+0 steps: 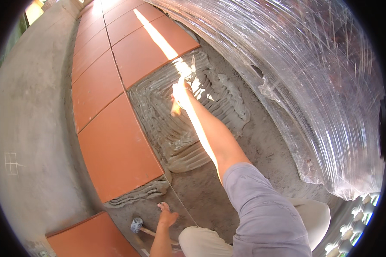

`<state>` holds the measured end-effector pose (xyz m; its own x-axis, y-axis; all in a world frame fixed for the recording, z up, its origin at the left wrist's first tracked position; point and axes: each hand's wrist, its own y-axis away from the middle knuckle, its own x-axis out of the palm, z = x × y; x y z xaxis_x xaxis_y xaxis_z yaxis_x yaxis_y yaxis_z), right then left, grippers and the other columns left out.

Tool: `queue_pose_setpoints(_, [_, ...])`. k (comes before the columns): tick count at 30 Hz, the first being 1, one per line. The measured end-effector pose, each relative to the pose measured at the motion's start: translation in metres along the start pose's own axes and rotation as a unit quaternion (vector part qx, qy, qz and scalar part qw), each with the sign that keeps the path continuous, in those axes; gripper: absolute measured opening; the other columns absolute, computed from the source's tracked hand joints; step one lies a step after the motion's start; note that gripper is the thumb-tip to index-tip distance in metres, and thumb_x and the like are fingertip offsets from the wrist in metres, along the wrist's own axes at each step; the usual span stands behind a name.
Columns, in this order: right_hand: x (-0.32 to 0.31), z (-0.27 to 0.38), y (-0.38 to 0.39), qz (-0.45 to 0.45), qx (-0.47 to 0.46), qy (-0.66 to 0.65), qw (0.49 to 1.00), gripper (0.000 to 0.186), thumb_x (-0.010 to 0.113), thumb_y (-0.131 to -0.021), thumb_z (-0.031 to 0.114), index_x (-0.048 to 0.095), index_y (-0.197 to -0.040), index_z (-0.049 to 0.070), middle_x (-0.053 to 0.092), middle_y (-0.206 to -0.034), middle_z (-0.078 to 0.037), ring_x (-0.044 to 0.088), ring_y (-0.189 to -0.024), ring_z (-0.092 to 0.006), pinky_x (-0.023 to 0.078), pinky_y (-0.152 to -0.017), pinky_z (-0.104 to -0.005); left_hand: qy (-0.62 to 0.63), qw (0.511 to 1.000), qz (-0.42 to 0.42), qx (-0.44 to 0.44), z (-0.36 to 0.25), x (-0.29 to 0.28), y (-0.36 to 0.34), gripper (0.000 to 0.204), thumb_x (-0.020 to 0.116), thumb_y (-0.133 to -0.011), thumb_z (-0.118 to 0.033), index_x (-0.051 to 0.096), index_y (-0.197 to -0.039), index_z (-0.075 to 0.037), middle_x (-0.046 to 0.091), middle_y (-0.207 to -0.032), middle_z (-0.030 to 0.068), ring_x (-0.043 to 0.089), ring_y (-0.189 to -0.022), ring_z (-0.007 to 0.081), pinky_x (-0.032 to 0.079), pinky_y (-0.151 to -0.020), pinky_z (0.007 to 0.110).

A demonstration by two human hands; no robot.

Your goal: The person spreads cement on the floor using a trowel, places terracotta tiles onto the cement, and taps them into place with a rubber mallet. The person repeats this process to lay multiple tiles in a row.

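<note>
My right hand [182,93] reaches far forward, closed around the wooden handle [175,109] of a trowel. Its blade points away from me over a bed of grey mortar [167,128] combed into ridges; glare hides part of the blade. Beside the mortar, on the left, lie laid terracotta tiles [118,150] in two rows. Low in the view, my left hand [167,215] is held over the bare floor with its fingers apart and nothing in it. A mallet [137,225] with a dark head and wooden handle lies just left of that hand.
A grey plastered wall [30,111] runs along the left. Another terracotta tile [90,240] lies at the lower left, apart from the rows. Clear plastic wrap [313,85] covers a large stack on the right. A thin string [182,201] crosses the floor near my knees.
</note>
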<state>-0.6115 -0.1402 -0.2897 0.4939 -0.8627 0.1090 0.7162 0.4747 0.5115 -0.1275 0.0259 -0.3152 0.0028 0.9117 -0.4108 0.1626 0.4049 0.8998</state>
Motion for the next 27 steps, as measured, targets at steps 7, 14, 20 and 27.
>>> queue_pose_setpoints(7, [-0.007,0.002,-0.035,0.046,-0.02,0.255,0.966,0.012,0.066,-0.089,0.012,0.068,-0.085,0.001,0.067,-0.068,-0.008,0.064,-0.059,-0.017,0.052,-0.053,-0.0362,0.012,1.0,-0.006,0.018,0.006,0.004,-0.004,0.104,0.068,-0.08,-0.015,-0.003,-0.153,0.007,-0.011,-0.159,0.0319,0.016,-0.149,0.0388,0.027,-0.116,0.034])
queue_pose_setpoints(14, [-0.049,-0.018,0.002,-0.14,0.158,0.105,0.972,0.024,0.065,-0.091,0.02,0.069,-0.098,-0.003,0.073,-0.096,-0.014,0.072,-0.086,-0.0201,0.058,-0.071,-0.031,0.029,1.0,0.004,0.01,0.0,-0.001,-0.002,0.106,0.069,-0.08,-0.016,-0.004,-0.152,0.007,-0.015,-0.158,0.0316,0.019,-0.147,0.0415,0.03,-0.115,0.038])
queue_pose_setpoints(20, [-0.112,-0.056,0.081,-0.264,0.182,-0.021,0.947,0.03,0.063,-0.091,0.023,0.064,-0.099,-0.007,0.07,-0.095,-0.02,0.07,-0.082,-0.0282,0.056,-0.067,-0.0387,0.065,0.998,0.005,-0.011,-0.009,0.0,0.004,0.104,0.066,-0.082,-0.013,-0.007,-0.154,0.004,-0.015,-0.16,0.0271,0.02,-0.148,0.0385,0.031,-0.114,0.038])
queue_pose_setpoints(27, [-0.177,-0.088,0.184,-0.257,0.158,-0.308,0.902,0.023,0.06,-0.092,0.019,0.055,-0.08,-0.001,0.057,-0.062,-0.011,0.055,-0.048,-0.0208,0.046,-0.043,-0.0377,0.029,0.999,-0.013,-0.022,-0.001,0.006,-0.008,0.105,0.066,-0.085,-0.019,-0.011,-0.152,0.007,-0.002,-0.161,0.0277,0.018,-0.149,0.0379,0.026,-0.117,0.04])
